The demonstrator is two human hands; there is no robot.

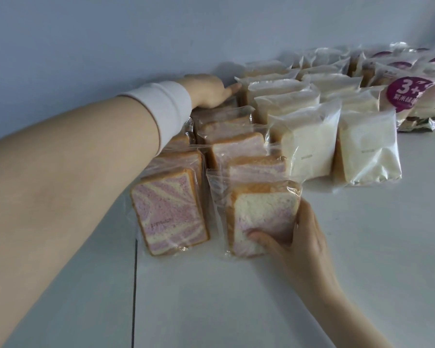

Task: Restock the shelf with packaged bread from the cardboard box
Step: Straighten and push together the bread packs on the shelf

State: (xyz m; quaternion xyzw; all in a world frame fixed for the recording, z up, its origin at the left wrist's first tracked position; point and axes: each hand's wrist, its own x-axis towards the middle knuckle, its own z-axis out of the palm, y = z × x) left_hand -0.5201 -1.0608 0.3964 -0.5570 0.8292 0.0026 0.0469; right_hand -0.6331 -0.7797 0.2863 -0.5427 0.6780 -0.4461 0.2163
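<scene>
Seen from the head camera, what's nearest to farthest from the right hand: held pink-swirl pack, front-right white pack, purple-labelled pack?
1. Held pink-swirl pack, in the right hand.
2. Front-right white pack, behind it, rightward.
3. Purple-labelled pack, far back right.

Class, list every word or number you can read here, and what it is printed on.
"3+": purple round label on a far-right bread pack.
Chinese characters beneath it: too blurred.
Small print on the left swirl bread pack and white bread pack: too small.

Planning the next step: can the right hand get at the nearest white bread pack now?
Probably not yet: the right hand grips a swirl bread pack. Once freed, likely yes; only bare shelf lies before the nearest white bread pack.
</scene>
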